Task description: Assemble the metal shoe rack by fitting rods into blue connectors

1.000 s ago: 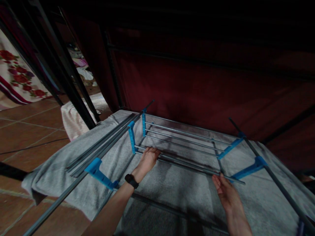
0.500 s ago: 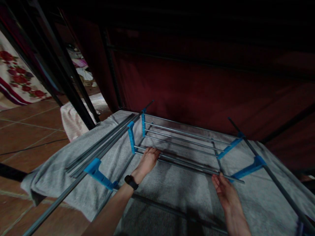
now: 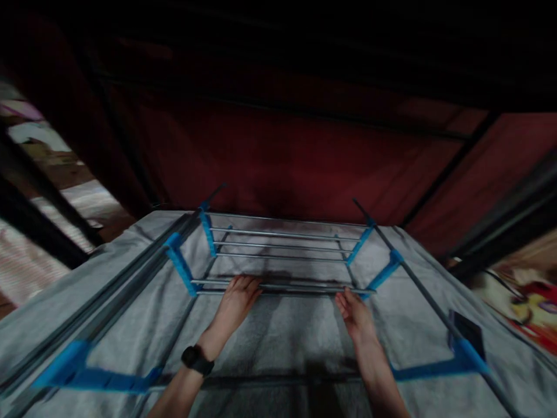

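Note:
A rack frame of grey tubes and blue plastic brackets lies on a grey cloth (image 3: pixel 278 331). My left hand (image 3: pixel 238 299), palm down with a dark watch at the wrist, is closed over a loose thin metal tube (image 3: pixel 296 287). Near that tube's right end, my right hand (image 3: pixel 354 313) holds it with its fingertips. The tube spans from the left blue bracket (image 3: pixel 181 266) to the right blue bracket (image 3: pixel 385 271), just above another crossbar. Exact contact at its ends is too small to tell. Several crossbars (image 3: pixel 282 248) sit between the farther brackets.
Loose grey tubes (image 3: pixel 130 278) lie along the left side. A dark flat object (image 3: pixel 467 334) rests by the right side tube. Behind stands a dark red fabric panel (image 3: pixel 270 162) with black bars. Colourful cloth (image 3: pixel 537 307) lies at the far right.
The view has swung to the right, bringing the rack more square on. The tube's right end now lies closer to the right bracket, and both hands stay on the tube.

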Available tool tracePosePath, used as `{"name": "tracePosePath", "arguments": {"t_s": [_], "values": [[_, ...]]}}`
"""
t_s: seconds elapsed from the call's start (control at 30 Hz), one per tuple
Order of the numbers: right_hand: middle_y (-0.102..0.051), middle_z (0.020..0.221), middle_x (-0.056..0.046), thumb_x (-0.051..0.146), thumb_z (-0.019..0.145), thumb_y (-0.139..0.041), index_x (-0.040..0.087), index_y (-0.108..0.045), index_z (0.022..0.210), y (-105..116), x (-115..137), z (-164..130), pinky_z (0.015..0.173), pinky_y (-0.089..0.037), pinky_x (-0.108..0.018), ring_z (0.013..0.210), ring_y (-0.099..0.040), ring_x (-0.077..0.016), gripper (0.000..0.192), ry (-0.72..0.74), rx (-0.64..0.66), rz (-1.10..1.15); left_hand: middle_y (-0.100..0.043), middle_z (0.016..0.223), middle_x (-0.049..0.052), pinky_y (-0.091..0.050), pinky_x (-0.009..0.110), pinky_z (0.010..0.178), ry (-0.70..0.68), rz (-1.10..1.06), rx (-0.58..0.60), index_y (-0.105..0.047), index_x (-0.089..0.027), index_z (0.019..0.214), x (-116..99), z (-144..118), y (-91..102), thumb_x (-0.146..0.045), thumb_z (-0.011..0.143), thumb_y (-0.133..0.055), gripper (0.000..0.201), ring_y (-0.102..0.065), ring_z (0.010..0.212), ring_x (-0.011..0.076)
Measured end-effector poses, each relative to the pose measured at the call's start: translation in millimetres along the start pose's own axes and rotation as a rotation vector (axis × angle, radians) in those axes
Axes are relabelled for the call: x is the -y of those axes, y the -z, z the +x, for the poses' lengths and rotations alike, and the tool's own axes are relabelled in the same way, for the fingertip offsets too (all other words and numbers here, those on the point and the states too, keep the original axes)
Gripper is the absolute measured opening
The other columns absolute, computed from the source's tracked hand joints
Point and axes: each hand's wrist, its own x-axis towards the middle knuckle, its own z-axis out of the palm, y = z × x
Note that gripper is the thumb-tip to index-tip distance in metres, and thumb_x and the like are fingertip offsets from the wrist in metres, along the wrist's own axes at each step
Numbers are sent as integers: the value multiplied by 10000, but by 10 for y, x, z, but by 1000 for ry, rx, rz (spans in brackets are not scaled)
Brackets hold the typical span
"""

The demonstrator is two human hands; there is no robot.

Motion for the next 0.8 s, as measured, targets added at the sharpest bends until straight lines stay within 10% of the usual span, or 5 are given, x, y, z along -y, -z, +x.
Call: {"name": "tracePosePath", "arguments": {"t_s": [0.43,0.8], "values": [[-699,773,24,365,576,-946,254,-621,763,-199,-29,-87,775,-601,-335,715,-679,-165,391,-37,-43,197,-768,1135,122,-536,465,961,-179,22,-35,-718,-195,1248,50,189,-179,-375,1064,-345,453,-701,1051,295],[-665,709,34,372,504,-973,253,-565,699,-229,28,-70,738,-606,-316,693,-657,-158,467,-69,-49,182,-746,1191,83,-576,420,1007,-153,-481,58,-715,-224,1204,-892,705,-373,-375,1042,-438,355,-701,1110,237]]}}
